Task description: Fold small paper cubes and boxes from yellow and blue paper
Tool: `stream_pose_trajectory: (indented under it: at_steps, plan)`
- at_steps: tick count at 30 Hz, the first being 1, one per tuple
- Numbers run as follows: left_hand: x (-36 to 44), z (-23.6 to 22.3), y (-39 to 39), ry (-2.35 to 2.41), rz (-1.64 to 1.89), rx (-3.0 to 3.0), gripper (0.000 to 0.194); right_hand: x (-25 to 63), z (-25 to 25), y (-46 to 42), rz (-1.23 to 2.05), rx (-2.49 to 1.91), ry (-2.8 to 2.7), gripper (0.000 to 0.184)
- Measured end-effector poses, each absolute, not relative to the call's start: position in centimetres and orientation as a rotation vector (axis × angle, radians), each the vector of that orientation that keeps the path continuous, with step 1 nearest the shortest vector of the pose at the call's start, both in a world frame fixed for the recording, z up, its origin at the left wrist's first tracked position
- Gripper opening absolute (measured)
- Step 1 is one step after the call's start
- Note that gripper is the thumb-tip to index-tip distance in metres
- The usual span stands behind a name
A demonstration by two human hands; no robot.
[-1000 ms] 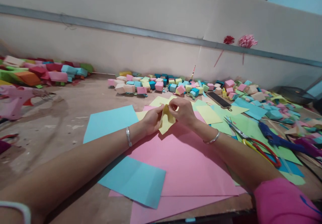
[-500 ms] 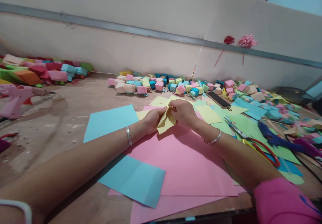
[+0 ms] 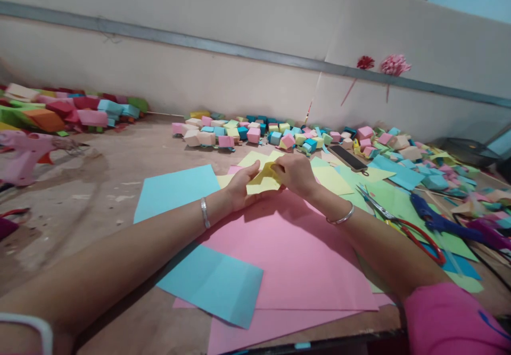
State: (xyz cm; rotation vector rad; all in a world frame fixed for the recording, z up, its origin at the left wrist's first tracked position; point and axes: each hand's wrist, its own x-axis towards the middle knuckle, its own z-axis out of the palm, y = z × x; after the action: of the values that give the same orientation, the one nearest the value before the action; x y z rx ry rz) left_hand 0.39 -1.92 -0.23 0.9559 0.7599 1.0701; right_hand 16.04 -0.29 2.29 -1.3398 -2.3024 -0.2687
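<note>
Between my two hands is a small folded piece of yellow paper (image 3: 262, 183), held above a large pink sheet (image 3: 291, 254). My left hand (image 3: 241, 187) supports it from the left and below, thumb raised off the paper and fingers underneath. On the other side my right hand (image 3: 295, 174) pinches its upper right edge with closed fingertips. Left of my hands lies a light blue sheet (image 3: 179, 192), and a second blue sheet (image 3: 215, 283) rests over the pink one closer to me. Pale yellow sheets lie partly hidden behind my hands.
Scissors (image 3: 383, 211) with red handles and a blue glue gun (image 3: 435, 219) lie on green paper at right. A phone (image 3: 348, 158) is behind them. Folded paper boxes (image 3: 253, 134) line the wall. A pink glue gun (image 3: 26, 155) sits at far left.
The yellow paper has tilted from hanging downward to lying flatter across my left hand. My left thumb has lifted off it, while my right hand keeps its pinch.
</note>
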Motion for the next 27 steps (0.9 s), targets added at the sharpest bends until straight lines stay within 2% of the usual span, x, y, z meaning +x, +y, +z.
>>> stream_pose_trajectory:
  at_steps: [3, 6, 9, 14, 17, 20, 24, 25, 27]
  plan:
    - [0.4, -0.3, -1.6, 0.736, 0.978, 0.753, 0.045, 16.3, 2.6, 0.2, -0.159, -1.410, -2.262, 0.020]
    - [0.5, -0.7, -1.2, 0.698, 1.030, 0.648, 0.034, 16.6, 2.9, 0.4, -0.113, -1.503, -2.237, 0.008]
    - [0.6, -1.0, -1.2, 0.723, 1.094, 0.705, 0.021, 16.8, 2.8, 0.7, 0.009, -1.481, -2.149, 0.011]
    - [0.6, -1.0, -1.5, 0.713, 1.192, 0.838, 0.020, 16.5, 1.5, 1.3, 0.615, -1.403, -1.701, 0.017]
    - [0.4, -0.8, -1.5, 0.774, 1.188, 0.869, 0.035, 15.9, 0.8, 1.2, 0.866, -1.384, -1.487, 0.015]
    - [0.5, -0.6, -1.7, 0.906, 1.261, 1.169, 0.038, 15.1, 0.6, 0.8, 0.972, -1.379, -1.449, 0.010]
    - [0.9, -0.7, -2.2, 1.082, 1.298, 1.695, 0.026, 14.4, 0.4, -0.1, 1.073, -1.357, -1.514, 0.005]
    - [0.9, -0.8, -2.3, 1.120, 1.324, 1.747, 0.022, 14.4, 0.4, -0.2, 1.068, -1.353, -1.545, 0.005]
    - [0.9, -1.0, -2.2, 1.200, 1.363, 1.795, 0.027, 14.6, 0.1, -0.4, 0.901, -1.347, -1.658, 0.008]
